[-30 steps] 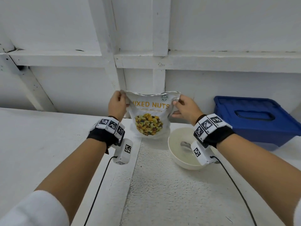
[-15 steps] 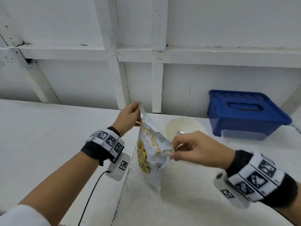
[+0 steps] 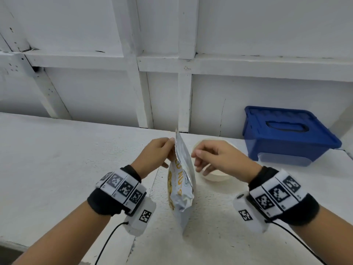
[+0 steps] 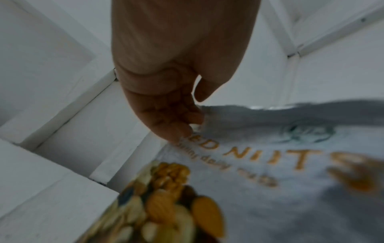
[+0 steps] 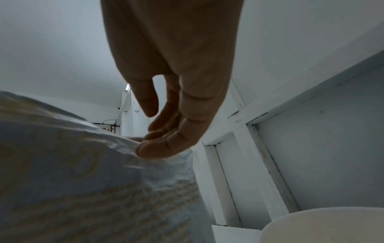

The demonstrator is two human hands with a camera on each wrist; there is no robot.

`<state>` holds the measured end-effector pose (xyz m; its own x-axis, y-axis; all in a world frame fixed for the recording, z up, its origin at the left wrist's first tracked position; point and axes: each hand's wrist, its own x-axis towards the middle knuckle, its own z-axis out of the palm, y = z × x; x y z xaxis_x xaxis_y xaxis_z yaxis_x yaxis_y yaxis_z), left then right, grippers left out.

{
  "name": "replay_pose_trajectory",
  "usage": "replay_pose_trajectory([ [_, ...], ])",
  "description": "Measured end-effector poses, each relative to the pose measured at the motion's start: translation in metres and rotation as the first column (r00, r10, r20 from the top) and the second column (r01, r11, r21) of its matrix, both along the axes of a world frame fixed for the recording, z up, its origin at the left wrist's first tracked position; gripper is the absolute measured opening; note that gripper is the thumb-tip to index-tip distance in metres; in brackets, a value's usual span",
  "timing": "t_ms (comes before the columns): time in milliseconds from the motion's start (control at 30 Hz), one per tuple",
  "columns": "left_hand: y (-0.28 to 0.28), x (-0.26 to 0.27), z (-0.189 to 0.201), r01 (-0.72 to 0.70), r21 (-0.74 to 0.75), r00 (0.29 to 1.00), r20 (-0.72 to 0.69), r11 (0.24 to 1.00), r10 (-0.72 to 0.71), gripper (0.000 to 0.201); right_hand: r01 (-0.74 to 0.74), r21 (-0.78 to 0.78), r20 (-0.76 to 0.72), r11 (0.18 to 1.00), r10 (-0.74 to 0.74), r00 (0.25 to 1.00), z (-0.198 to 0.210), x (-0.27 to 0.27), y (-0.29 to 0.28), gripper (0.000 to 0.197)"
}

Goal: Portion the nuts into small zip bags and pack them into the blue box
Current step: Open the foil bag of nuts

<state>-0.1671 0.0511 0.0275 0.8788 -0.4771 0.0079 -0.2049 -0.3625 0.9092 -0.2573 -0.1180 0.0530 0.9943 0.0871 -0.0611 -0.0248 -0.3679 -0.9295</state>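
Released by the right hand [image 3: 219, 159], whose fingers hang loose, the nut bag [image 3: 181, 190] dangles pinched below the left hand [image 3: 154, 155].

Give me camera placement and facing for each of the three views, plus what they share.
Head: worn on the head, looks forward and down at the white table; both forearms, left hand and right hand show, with nut bag, bowl and closed blue box.
Left wrist: looks along the left hand, which pinches the bag's top corner; printed front fills the view.
Right wrist: looks along the right hand's loose fingers beside the bag; bowl rim at lower right.
Shared: all three see the nut bag; head and right wrist share the bowl.
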Motion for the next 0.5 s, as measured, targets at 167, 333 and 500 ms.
replay_pose_trajectory([
  [167,0.013,-0.015,0.002,0.124,-0.163,0.972,-0.180,0.979,-0.153,0.020,-0.004,-0.082,-0.054,0.997,-0.001,0.999,-0.003,0.019,0.021,0.024],
  [333,0.010,-0.017,-0.001,0.132,-0.231,0.972,-0.163,0.964,-0.172,0.018,0.003,0.018,-0.114,1.000,-0.001,0.993,-0.002,0.022,0.024,0.021],
  [500,0.002,-0.018,-0.002,0.083,-0.206,0.993,-0.069,0.975,-0.099,0.016,0.047,-0.006,-0.066,0.999,-0.047,0.997,-0.004,0.018,0.028,0.017],
])
